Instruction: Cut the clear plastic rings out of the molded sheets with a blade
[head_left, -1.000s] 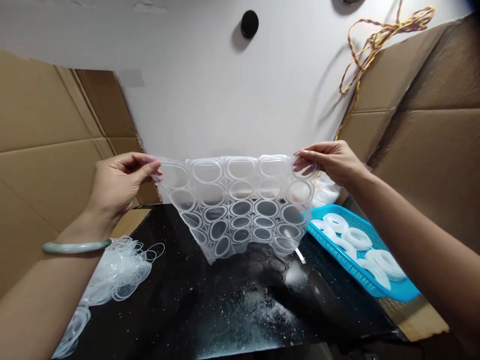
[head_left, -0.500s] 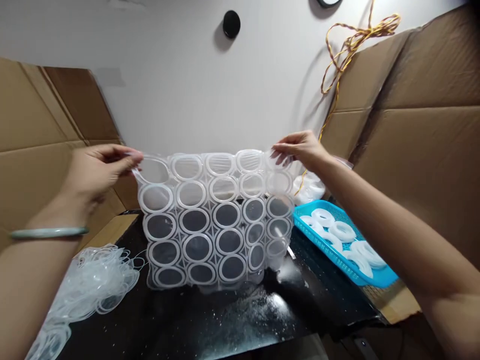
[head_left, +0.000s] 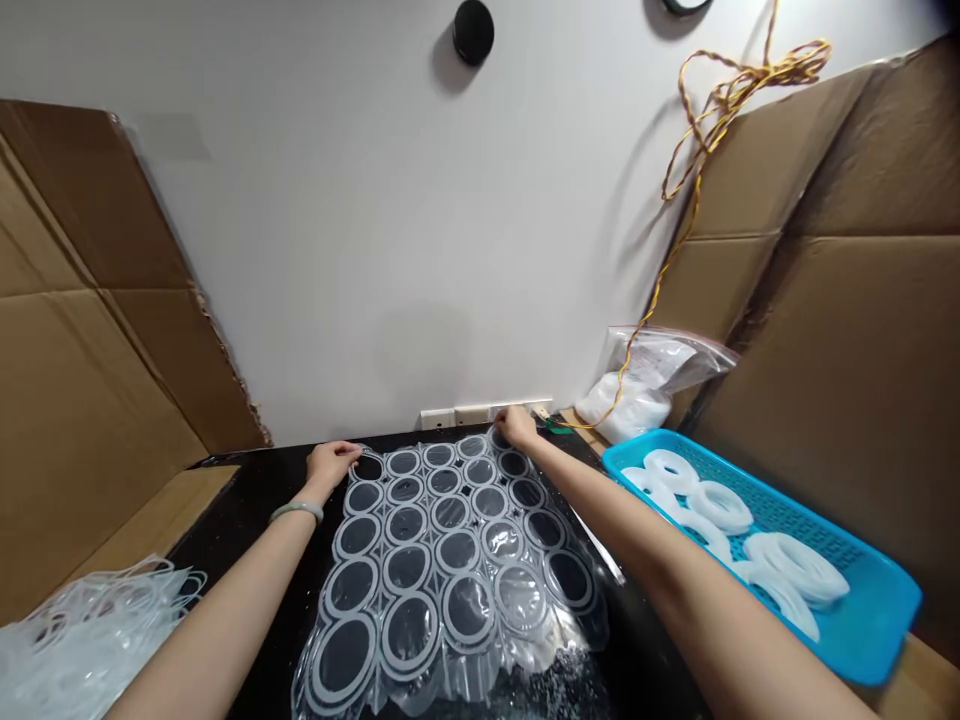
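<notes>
A translucent white sheet of joined rings (head_left: 442, 560) lies flat on the black tabletop (head_left: 255, 500). My left hand (head_left: 330, 463) pinches the sheet's far left corner. A pale green bangle sits on that wrist. My right hand (head_left: 516, 426) pinches the far right corner, close to the wall. Both arms stretch forward along the sheet's two sides.
A blue tray (head_left: 862, 560) with several white rings stands at the right. A pile of loose clear rings (head_left: 82, 630) lies at the near left. A plastic bag of white parts (head_left: 645, 385) leans by the wall, under a hanging yellow cord (head_left: 720, 110). Cardboard panels (head_left: 90, 330) flank both sides.
The sheet hung upright between my hands; now it is laid flat on the black top, with both hands moved forward and down to its far corners.
</notes>
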